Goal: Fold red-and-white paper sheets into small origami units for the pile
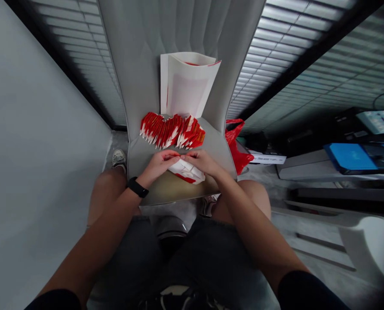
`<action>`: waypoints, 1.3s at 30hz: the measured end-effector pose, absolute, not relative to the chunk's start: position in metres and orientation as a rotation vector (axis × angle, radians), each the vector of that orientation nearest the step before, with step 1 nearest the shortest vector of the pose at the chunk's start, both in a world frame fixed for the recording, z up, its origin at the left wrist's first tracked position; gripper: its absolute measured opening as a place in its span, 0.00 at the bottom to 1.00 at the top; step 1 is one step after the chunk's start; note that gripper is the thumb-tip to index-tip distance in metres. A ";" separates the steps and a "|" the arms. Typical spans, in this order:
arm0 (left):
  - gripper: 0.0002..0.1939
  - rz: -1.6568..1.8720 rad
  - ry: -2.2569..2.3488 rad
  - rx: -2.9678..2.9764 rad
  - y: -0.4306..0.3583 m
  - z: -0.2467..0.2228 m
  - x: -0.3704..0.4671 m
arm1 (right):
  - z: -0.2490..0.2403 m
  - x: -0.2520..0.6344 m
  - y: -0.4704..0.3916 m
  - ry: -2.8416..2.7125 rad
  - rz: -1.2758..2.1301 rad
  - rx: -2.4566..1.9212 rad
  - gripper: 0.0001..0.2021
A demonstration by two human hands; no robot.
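Both hands meet over the front of a grey chair seat (216, 144). Thumb and fingers of my left hand (162, 162) pinch the left upper edge of a white and red folded paper piece (190, 171). On its upper edge, close beside the left fingertips, my right hand (201, 160) grips the same paper. Just beyond the hands, a fanned row of red and white folded papers (170, 130) lies across the seat. Behind the row, a large white paper sleeve (190, 88) leans upright against the backrest, with some red inside its open top.
A red plastic bag (237, 148) hangs right of the seat. Farther right are a white box (267, 158), a blue flat object (351, 157) and a white chair (369, 245). A pale wall (40, 150) stands at the left, with blinds (272, 38) behind.
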State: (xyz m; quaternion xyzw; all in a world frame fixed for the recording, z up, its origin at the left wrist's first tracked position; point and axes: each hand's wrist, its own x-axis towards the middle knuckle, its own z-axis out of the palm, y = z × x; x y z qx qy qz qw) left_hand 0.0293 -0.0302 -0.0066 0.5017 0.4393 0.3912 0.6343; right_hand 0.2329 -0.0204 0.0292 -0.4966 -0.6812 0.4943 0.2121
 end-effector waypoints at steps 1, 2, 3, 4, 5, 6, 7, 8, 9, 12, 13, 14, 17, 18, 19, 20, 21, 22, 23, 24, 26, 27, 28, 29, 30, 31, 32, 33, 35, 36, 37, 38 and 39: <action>0.10 0.893 1.010 1.145 -0.030 -0.006 0.029 | 0.030 0.233 -0.021 -1.880 1.397 -1.380 0.23; 0.10 0.895 1.017 1.144 -0.031 -0.005 0.030 | 0.031 0.233 -0.021 -1.867 1.419 -1.383 0.23; 0.10 0.896 1.024 1.146 -0.031 -0.004 0.030 | 0.032 0.234 -0.021 -1.854 1.439 -1.388 0.23; 0.10 0.895 1.029 1.150 -0.031 -0.003 0.030 | 0.033 0.234 -0.021 -1.840 1.456 -1.395 0.23; 0.10 0.895 1.036 1.155 -0.031 -0.003 0.030 | 0.034 0.234 -0.020 -1.829 1.472 -1.401 0.23; 0.10 0.897 1.044 1.157 -0.032 -0.002 0.031 | 0.035 0.234 -0.020 -1.821 1.488 -1.403 0.23; 0.11 0.901 1.054 1.154 -0.032 -0.003 0.031 | 0.036 0.235 -0.020 -1.814 1.504 -1.402 0.23; 0.11 0.905 1.064 1.149 -0.031 -0.003 0.031 | 0.037 0.235 -0.020 -1.805 1.518 -1.396 0.22; 0.11 0.906 1.072 1.146 -0.031 -0.003 0.031 | 0.038 0.235 -0.019 -1.792 1.531 -1.388 0.21; 0.12 0.899 1.095 1.150 -0.030 -0.005 0.029 | 0.040 0.237 -0.019 -1.751 1.575 -1.361 0.20; 0.12 0.893 1.101 1.157 -0.030 -0.005 0.029 | 0.041 0.237 -0.019 -1.745 1.588 -1.352 0.20; 0.12 0.882 1.105 1.170 -0.030 -0.004 0.028 | 0.041 0.238 -0.019 -1.742 1.599 -1.343 0.19; 0.13 0.807 1.082 1.246 -0.031 -0.001 0.026 | 0.043 0.240 -0.019 -1.754 1.626 -1.297 0.18; 0.12 0.776 1.067 1.279 -0.031 0.000 0.026 | 0.044 0.240 -0.019 -1.763 1.637 -1.279 0.18; 0.12 0.750 1.054 1.309 -0.031 0.001 0.026 | 0.045 0.241 -0.019 -1.772 1.653 -1.266 0.17; 0.12 0.734 1.047 1.333 -0.031 0.002 0.026 | 0.046 0.242 -0.019 -1.778 1.671 -1.260 0.17; 0.12 0.730 1.048 1.353 -0.032 0.002 0.026 | 0.046 0.243 -0.019 -1.781 1.689 -1.262 0.17; 0.12 0.733 1.054 1.370 -0.032 0.002 0.026 | 0.046 0.243 -0.019 -1.779 1.704 -1.269 0.18; 0.12 0.736 1.062 1.385 -0.032 0.002 0.026 | 0.046 0.244 -0.018 -1.778 1.715 -1.275 0.18; 0.12 0.739 1.071 1.395 -0.032 0.002 0.026 | 0.045 0.244 -0.018 -1.779 1.720 -1.279 0.19; 0.13 0.746 1.084 1.400 -0.033 0.001 0.025 | 0.043 0.245 -0.017 -1.803 1.713 -1.266 0.19; 0.13 0.752 1.086 1.398 -0.033 0.000 0.025 | 0.042 0.245 -0.017 -1.823 1.702 -1.252 0.19; 0.13 0.759 1.084 1.394 -0.033 0.000 0.025 | 0.042 0.245 -0.016 -1.842 1.687 -1.238 0.19; 0.13 0.768 1.081 1.390 -0.033 -0.001 0.025 | 0.041 0.245 -0.016 -1.858 1.672 -1.228 0.19; 0.13 0.777 1.081 1.386 -0.032 -0.001 0.025 | 0.040 0.246 -0.016 -1.868 1.658 -1.223 0.20; 0.13 0.784 1.087 1.384 -0.032 -0.001 0.024 | 0.039 0.246 -0.016 -1.873 1.649 -1.225 0.20; 0.13 0.789 1.098 1.384 -0.032 -0.002 0.024 | 0.039 0.247 -0.016 -1.872 1.642 -1.232 0.20; 0.13 0.793 1.112 1.388 -0.032 -0.002 0.024 | 0.039 0.247 -0.016 -1.869 1.639 -1.238 0.21; 0.14 0.790 1.135 1.406 -0.033 -0.001 0.022 | 0.039 0.248 -0.017 -1.861 1.637 -1.241 0.21; 0.14 0.778 1.136 1.416 -0.033 0.000 0.021 | 0.039 0.248 -0.017 -1.865 1.641 -1.235 0.21; 0.14 0.758 1.126 1.424 -0.034 0.001 0.019 | 0.040 0.248 -0.018 -1.875 1.650 -1.225 0.22; 0.15 0.730 1.104 1.428 -0.035 0.002 0.017 | 0.041 0.247 -0.018 -1.890 1.660 -1.211 0.22; 0.15 0.700 1.075 1.430 -0.036 0.003 0.016 | 0.042 0.246 -0.019 -1.907 1.668 -1.194 0.22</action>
